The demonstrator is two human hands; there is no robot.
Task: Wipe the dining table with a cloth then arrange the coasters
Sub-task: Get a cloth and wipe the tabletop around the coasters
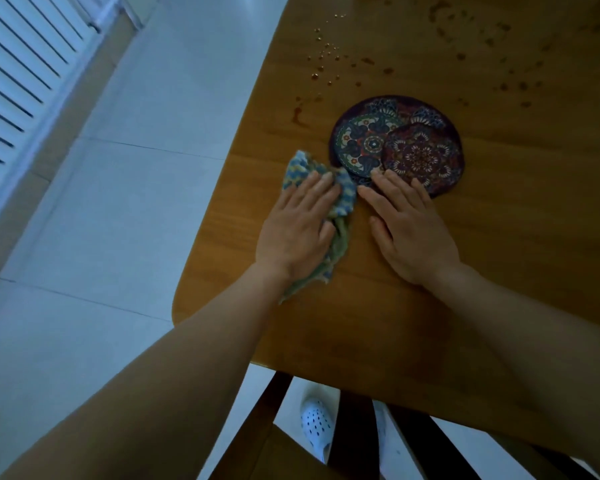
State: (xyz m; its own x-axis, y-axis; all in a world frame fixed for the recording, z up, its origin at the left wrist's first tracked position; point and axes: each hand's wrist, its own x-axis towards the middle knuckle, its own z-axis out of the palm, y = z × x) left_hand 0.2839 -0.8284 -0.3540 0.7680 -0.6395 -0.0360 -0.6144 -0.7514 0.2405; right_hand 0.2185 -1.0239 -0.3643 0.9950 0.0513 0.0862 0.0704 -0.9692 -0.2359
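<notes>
On table [499, 244], left hand [297, 233] flat on cloth [299, 167], coasters [395, 147] overlapping beside

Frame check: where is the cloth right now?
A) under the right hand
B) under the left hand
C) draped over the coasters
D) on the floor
B: the left hand lies flat on the cloth beside the coasters, while the right hand rests on the table, its fingers at the coasters' edge.

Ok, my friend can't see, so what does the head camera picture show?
A person's left hand presses a blue-and-yellow cloth on a wooden table, while the right hand lies flat, touching a pile of round patterned coasters. Beyond them, drops and brown spots dot the table.
</notes>
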